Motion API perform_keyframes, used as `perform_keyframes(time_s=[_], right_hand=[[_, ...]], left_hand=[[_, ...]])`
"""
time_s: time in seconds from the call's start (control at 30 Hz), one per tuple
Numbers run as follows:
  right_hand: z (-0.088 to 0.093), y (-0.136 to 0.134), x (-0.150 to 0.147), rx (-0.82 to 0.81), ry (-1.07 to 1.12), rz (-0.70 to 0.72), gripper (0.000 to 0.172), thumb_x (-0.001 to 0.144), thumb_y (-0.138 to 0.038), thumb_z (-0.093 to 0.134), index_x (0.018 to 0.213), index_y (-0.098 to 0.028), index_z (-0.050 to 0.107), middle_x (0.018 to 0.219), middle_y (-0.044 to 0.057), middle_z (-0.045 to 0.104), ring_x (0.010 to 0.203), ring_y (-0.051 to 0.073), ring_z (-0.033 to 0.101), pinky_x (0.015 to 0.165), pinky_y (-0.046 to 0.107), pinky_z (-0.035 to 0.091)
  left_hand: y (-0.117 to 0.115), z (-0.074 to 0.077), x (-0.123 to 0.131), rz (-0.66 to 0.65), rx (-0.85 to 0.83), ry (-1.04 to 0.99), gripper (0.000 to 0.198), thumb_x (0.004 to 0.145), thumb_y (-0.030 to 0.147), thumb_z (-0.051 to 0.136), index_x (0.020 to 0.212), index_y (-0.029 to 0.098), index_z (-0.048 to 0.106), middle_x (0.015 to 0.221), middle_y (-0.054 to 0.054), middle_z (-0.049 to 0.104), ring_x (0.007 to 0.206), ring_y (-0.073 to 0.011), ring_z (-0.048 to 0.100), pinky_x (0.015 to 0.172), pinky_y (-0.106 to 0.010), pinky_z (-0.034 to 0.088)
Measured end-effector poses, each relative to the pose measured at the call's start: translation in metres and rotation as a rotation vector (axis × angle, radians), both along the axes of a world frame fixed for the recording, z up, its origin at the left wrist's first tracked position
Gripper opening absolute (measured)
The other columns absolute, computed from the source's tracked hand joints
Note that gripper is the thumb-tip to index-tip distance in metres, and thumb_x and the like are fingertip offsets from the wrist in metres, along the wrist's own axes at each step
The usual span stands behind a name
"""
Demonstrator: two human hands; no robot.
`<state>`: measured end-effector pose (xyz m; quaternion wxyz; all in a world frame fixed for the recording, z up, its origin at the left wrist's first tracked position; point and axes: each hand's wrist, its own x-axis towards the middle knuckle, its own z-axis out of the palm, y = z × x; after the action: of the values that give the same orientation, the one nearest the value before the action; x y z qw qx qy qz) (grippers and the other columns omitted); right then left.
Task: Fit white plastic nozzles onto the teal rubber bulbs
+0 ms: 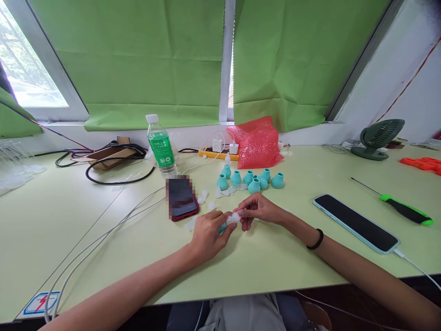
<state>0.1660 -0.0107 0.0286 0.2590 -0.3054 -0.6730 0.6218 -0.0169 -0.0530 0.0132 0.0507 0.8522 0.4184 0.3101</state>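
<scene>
My left hand (pixel 210 232) is closed around a small teal bulb (pixel 222 228) near the table's front middle. A translucent white piece (pixel 233 218) sits at the bulb's end, between both hands. The fingertips of my right hand (pixel 257 210) pinch that white piece from the right. Just beyond the hands stand several teal bulbs (pixel 254 185), one with a white tip (pixel 228 159) on top. Small translucent pieces (pixel 223 192) lie in front of them and to their left.
A red-edged phone (pixel 182 197) and a water bottle (pixel 161 149) are left of the bulbs. Behind lie a power strip (pixel 206 152) and red bubble wrap (pixel 258 145). Rightward are another phone (pixel 356 223), a screwdriver (pixel 406 209) and a fan (pixel 379 138). White cables (pixel 120 223) cross the left side.
</scene>
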Motion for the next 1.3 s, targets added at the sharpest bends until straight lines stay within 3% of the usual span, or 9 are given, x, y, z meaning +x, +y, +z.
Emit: perform_keyframes(time_s=[0.13, 0.27, 0.47, 0.6, 0.7, 0.93, 1.13, 1.2, 1.3], right_hand=[[0.0, 0.0, 0.001, -0.002, 0.004, 0.014, 0.026, 0.065, -0.034, 0.062, 0.073, -0.009, 0.061, 0.058, 0.002, 0.058, 0.048, 0.011, 0.058, 0.046, 0.023, 0.049], [-0.001, -0.001, -0.002, 0.003, 0.021, -0.033, 0.026, 0.065, -0.033, 0.062, 0.073, -0.009, 0.062, 0.056, 0.001, 0.057, 0.047, 0.012, 0.058, 0.046, 0.024, 0.05], [0.0, -0.004, -0.008, 0.083, 0.076, -0.19, 0.027, 0.067, -0.035, 0.061, 0.062, -0.009, 0.06, 0.051, 0.001, 0.056, 0.041, 0.011, 0.056, 0.04, 0.02, 0.046], [0.003, -0.005, -0.006, 0.128, 0.115, -0.159, 0.026, 0.067, -0.034, 0.06, 0.065, -0.009, 0.062, 0.052, 0.003, 0.058, 0.043, 0.012, 0.056, 0.041, 0.022, 0.046], [0.003, -0.005, -0.005, 0.118, 0.132, -0.133, 0.023, 0.066, -0.033, 0.061, 0.069, -0.01, 0.063, 0.055, 0.003, 0.059, 0.044, 0.012, 0.056, 0.042, 0.023, 0.046], [0.005, -0.007, -0.008, 0.301, 0.087, -0.299, 0.02, 0.068, -0.031, 0.058, 0.06, -0.013, 0.061, 0.047, 0.0, 0.053, 0.038, 0.008, 0.047, 0.038, 0.02, 0.038], [0.027, 0.01, 0.036, 0.954, 0.145, -1.037, 0.023, 0.067, -0.027, 0.051, 0.046, -0.016, 0.05, 0.043, -0.003, 0.042, 0.04, 0.008, 0.036, 0.039, 0.021, 0.028], [0.034, 0.019, 0.057, 1.151, -0.04, -1.164, 0.026, 0.066, -0.026, 0.049, 0.043, -0.016, 0.046, 0.042, -0.003, 0.04, 0.041, 0.008, 0.035, 0.043, 0.022, 0.028], [0.037, 0.032, 0.078, 1.282, -0.436, -1.184, 0.027, 0.066, -0.026, 0.046, 0.041, -0.016, 0.042, 0.041, -0.002, 0.037, 0.042, 0.008, 0.033, 0.046, 0.023, 0.027]], left_hand=[[-0.001, -0.002, 0.001, -0.021, 0.046, -0.013, 0.026, 0.079, 0.03, 0.042, 0.085, 0.013, 0.062, 0.057, -0.004, 0.054, 0.052, -0.0117, 0.047, 0.048, -0.022, 0.031], [0.001, 0.0, 0.001, -0.011, -0.082, -0.087, 0.025, 0.079, 0.03, 0.043, 0.081, 0.014, 0.062, 0.059, -0.002, 0.053, 0.055, -0.0115, 0.046, 0.051, -0.021, 0.032], [0.007, 0.003, 0.003, -0.151, -0.539, -0.491, 0.028, 0.077, 0.038, 0.045, 0.073, 0.014, 0.059, 0.058, 0.001, 0.052, 0.054, -0.0094, 0.045, 0.051, -0.02, 0.033], [0.01, 0.002, 0.005, -0.343, -0.997, -0.786, 0.028, 0.075, 0.039, 0.047, 0.074, 0.012, 0.054, 0.054, -0.001, 0.052, 0.045, -0.0087, 0.045, 0.046, -0.02, 0.034], [0.01, 0.002, 0.005, -0.397, -1.135, -0.88, 0.028, 0.075, 0.038, 0.048, 0.071, 0.011, 0.053, 0.053, -0.003, 0.053, 0.044, -0.009, 0.046, 0.045, -0.02, 0.034], [0.012, 0.002, 0.004, -0.339, -0.998, -0.891, 0.033, 0.073, 0.04, 0.05, 0.075, 0.009, 0.058, 0.064, -0.006, 0.058, 0.056, -0.0118, 0.051, 0.053, -0.022, 0.039], [0.012, -0.001, 0.003, -0.221, -0.729, -0.68, 0.034, 0.079, 0.036, 0.038, 0.089, 0.012, 0.058, 0.078, -0.008, 0.06, 0.066, -0.0139, 0.053, 0.058, -0.025, 0.042], [0.009, -0.001, 0.004, -0.19, -0.533, -0.477, 0.026, 0.077, 0.029, 0.041, 0.087, 0.013, 0.06, 0.082, -0.008, 0.06, 0.07, -0.0146, 0.053, 0.061, -0.025, 0.043], [0.003, -0.001, 0.006, -0.247, -0.312, -0.254, 0.022, 0.076, 0.02, 0.042, 0.085, 0.016, 0.061, 0.088, -0.007, 0.059, 0.079, -0.0157, 0.053, 0.07, -0.027, 0.042]])
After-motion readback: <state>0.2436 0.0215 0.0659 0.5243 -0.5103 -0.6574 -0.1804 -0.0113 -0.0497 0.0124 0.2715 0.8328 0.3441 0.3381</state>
